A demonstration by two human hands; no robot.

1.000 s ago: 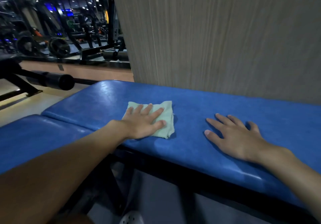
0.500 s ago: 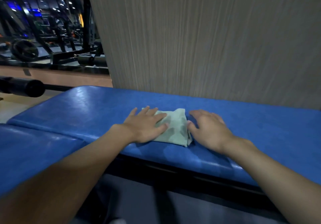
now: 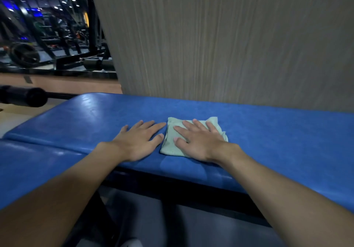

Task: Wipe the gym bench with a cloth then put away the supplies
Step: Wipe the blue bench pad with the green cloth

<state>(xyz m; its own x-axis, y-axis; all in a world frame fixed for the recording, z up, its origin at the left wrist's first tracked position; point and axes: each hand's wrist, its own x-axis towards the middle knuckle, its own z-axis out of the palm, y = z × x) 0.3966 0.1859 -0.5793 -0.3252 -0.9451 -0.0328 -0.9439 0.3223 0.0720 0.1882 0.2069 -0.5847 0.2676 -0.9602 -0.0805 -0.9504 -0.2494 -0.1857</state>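
A long blue bench (image 3: 277,131) runs across in front of the person. A small, pale green cloth (image 3: 169,147), folded into a square, lies on top of the bench near the middle. The right hand (image 3: 199,141) lies flat on the cloth with its fingers straight and spread, pressing down and not curled round it. The left hand (image 3: 139,139) lies flat on the bare blue top just beside the cloth, fingers straight too, holding nothing. A grey wall (image 3: 220,45) stands right behind the bench. On the left is a black padded bar (image 3: 28,97). Far back are dark gym machines (image 3: 57,41), too blurry to tell which kind.
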